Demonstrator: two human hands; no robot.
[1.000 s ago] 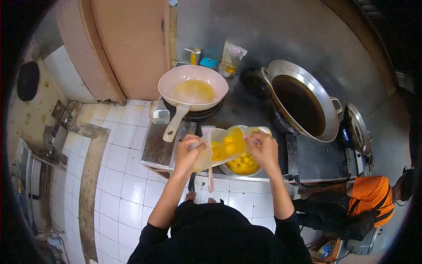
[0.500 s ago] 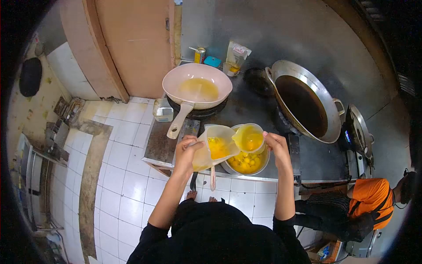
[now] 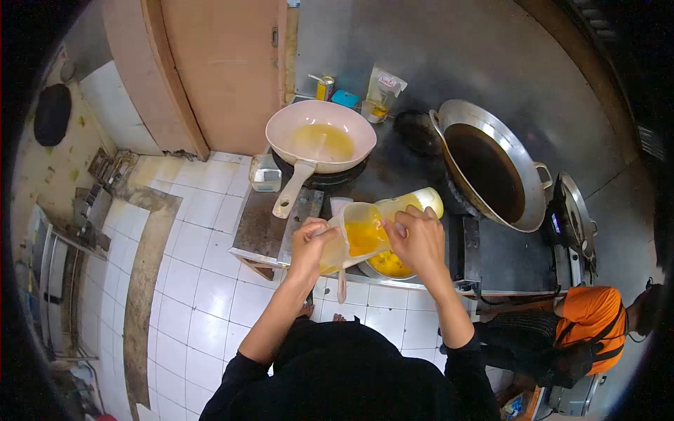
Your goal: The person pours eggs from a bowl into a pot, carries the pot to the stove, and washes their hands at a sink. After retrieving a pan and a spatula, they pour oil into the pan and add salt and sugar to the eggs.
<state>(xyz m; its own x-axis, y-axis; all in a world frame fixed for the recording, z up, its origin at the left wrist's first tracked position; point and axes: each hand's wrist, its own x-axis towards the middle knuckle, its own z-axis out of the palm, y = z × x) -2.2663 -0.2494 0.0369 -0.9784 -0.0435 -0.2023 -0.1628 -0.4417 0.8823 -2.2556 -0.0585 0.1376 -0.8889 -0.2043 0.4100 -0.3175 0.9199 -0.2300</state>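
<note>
My left hand (image 3: 311,247) is closed on a translucent plastic pitcher (image 3: 337,252) with yellow, egg-like liquid (image 3: 365,238) in it. My right hand (image 3: 419,238) grips a smaller plastic measuring cup (image 3: 404,205), tipped on its side with its mouth toward the pitcher and its base to the right. Some yellow coats the cup's inside. Below my right hand sits a round metal bowl (image 3: 382,274) holding what look like egg yolks (image 3: 390,264), partly covered by the hand and pitcher. A pale handle (image 3: 342,286) sticks out below the pitcher; what it belongs to is hidden.
A pink frying pan (image 3: 281,116) with oil stands on the burner ahead. To the right is a large wok (image 3: 526,203) of dark oil, with another pan (image 3: 577,210) beyond. A pouch (image 3: 386,83), can (image 3: 325,88) and square container (image 3: 265,175) stand nearby. A person in orange (image 3: 593,316) is at right.
My right hand has moved left and turned over, tipping the measuring cup from nearly level above the bowl toward the pitcher. The liquid in the pitcher looks higher. The view has shifted slightly.
</note>
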